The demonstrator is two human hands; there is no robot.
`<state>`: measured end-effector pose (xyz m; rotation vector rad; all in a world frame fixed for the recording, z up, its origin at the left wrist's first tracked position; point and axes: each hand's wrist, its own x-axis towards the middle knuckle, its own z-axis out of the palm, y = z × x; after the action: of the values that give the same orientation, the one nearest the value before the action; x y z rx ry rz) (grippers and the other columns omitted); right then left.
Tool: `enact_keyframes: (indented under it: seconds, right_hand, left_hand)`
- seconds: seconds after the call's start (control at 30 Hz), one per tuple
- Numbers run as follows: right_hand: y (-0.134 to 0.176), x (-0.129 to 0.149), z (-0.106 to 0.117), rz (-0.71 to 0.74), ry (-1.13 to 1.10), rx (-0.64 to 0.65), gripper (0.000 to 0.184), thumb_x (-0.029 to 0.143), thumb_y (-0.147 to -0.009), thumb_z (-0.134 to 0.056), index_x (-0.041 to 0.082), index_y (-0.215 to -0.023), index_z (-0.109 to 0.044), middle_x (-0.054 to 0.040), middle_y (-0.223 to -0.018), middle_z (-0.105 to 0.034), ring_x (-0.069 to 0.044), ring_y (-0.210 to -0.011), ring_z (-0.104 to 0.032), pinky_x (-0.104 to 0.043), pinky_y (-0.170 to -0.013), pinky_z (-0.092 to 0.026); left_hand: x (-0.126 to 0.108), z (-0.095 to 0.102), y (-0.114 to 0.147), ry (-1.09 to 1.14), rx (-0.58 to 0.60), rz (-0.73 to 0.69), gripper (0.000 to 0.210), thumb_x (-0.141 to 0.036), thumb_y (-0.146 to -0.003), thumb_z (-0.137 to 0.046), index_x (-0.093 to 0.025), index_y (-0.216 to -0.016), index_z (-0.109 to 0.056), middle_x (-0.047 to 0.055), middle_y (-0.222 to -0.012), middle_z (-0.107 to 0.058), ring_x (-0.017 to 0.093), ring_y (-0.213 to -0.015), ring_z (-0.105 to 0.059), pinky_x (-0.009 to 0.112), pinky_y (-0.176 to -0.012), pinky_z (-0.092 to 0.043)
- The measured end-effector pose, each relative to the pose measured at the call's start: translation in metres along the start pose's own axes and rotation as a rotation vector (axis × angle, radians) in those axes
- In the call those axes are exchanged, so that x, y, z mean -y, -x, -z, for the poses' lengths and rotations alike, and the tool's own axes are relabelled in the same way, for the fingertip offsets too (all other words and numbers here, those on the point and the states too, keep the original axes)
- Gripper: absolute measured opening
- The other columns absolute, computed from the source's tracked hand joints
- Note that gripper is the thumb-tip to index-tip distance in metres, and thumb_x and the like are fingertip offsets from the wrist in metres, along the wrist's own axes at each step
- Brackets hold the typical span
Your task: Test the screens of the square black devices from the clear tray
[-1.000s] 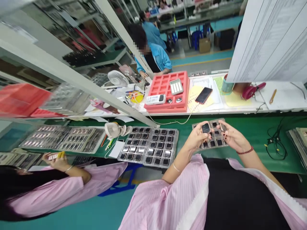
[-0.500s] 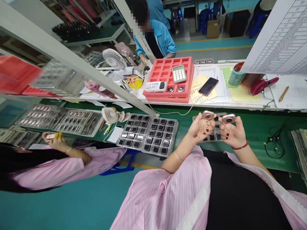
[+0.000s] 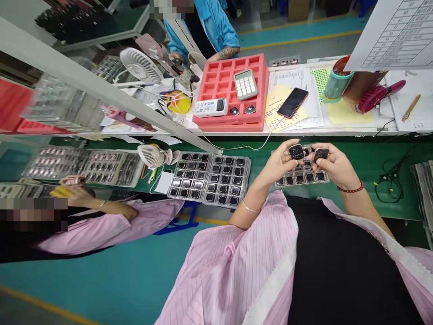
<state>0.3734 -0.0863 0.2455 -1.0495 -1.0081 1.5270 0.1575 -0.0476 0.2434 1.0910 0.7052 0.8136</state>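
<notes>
In my left hand (image 3: pixel 279 161) is a smartwatch body (image 3: pixel 296 152), its dark screen turned up toward me. My right hand (image 3: pixel 333 164) grips a second smartwatch body (image 3: pixel 320 155) by its edges, the thumb lying at its lower side. Both are held close together above a clear plastic tray (image 3: pixel 291 184) of square dark-screened watch bodies, partly covered by my hands. To the left lie two more such trays (image 3: pixel 221 204), side by side on the green bench mat (image 3: pixel 260 158).
A shelf behind the bench carries a red foam tray (image 3: pixel 216 67) with a calculator (image 3: pixel 245 84), a phone (image 3: pixel 292 102) and a teal cup (image 3: pixel 337 81). Black cables (image 3: pixel 389 189) lie at right. A co-worker's hand (image 3: pixel 76 195) works at left; a small fan (image 3: pixel 152 155) stands between us.
Both hands have turned the watch bodies over: their sensor backs showed before, now their dark screens face me. My palms have rolled from facing up to facing inward.
</notes>
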Motion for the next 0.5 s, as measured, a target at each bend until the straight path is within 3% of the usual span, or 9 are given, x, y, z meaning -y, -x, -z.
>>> enact_keyframes:
  seconds: [0.17, 0.3, 0.5]
  right_hand:
    - [0.0015, 0.0013, -0.0051, 0.017, 0.143, 0.039, 0.04, 0.02, -0.079, -0.078, 0.023, -0.117, -0.064, -0.0031, -0.097, -0.078, -0.014, -0.065, -0.071, -0.027, -0.06, -0.061]
    - [0.003, 0.0031, -0.0068, 0.04, 0.183, 0.06, 0.042, 0.02, -0.081, -0.075, 0.024, -0.121, -0.063, -0.0046, -0.102, -0.076, -0.017, -0.075, -0.074, -0.029, -0.065, -0.063]
    - [0.007, 0.0032, -0.0087, 0.038, 0.206, 0.063, 0.042, 0.02, -0.082, -0.075, 0.025, -0.122, -0.064, -0.0048, -0.103, -0.077, -0.019, -0.083, -0.074, -0.031, -0.07, -0.063]
  left_hand:
    - [-0.0022, -0.0075, 0.0035, -0.037, -0.033, -0.018, 0.05, -0.025, -0.081, -0.077, -0.019, -0.128, -0.062, 0.008, -0.112, -0.073, 0.015, -0.084, -0.071, 0.025, -0.073, -0.052]
    - [-0.0037, -0.0091, 0.0045, -0.026, -0.021, -0.045, 0.054, -0.019, -0.076, -0.076, -0.019, -0.129, -0.064, 0.007, -0.111, -0.073, 0.015, -0.085, -0.069, 0.031, -0.088, -0.056]
    - [-0.0061, -0.0074, 0.0101, -0.073, -0.032, -0.047, 0.06, -0.023, -0.078, -0.078, -0.019, -0.137, -0.064, 0.008, -0.111, -0.072, 0.017, -0.089, -0.068, 0.031, -0.085, -0.055]
